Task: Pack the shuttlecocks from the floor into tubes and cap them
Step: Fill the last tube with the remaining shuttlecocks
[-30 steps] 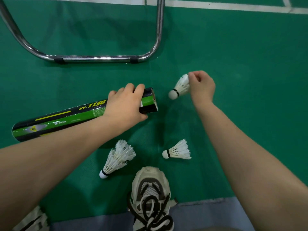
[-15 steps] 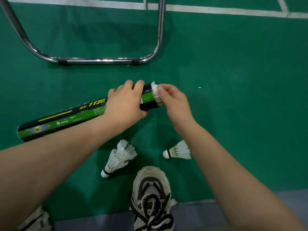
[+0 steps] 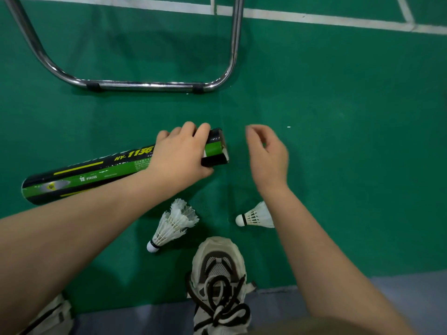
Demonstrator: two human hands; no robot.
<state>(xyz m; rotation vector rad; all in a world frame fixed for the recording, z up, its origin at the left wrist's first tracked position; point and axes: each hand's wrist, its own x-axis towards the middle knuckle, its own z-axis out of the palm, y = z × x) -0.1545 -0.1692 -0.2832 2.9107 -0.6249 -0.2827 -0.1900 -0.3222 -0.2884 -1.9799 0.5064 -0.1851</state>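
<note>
So, left fingers point(image 3: 191, 129) are curled over the open end of the green-and-black tube point(image 3: 92, 172), left hand point(image 3: 181, 153) gripping it as it lies on the green floor point(image 3: 338, 165), mouth pointing right. Right fingers point(image 3: 254, 130) hang loosely bent, holding nothing, right hand point(image 3: 268, 155) just right of the mouth, not touching. Nearer: a clump of shuttlecocks point(image 3: 174, 223) and a single shuttlecock point(image 3: 254, 217), then a shoe point(image 3: 219, 269). Far side, a chrome frame point(image 3: 150, 84).

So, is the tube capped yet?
Uncapped. The tube shows a bare open rim at the end the left hand grips; no cap is on it.
</note>
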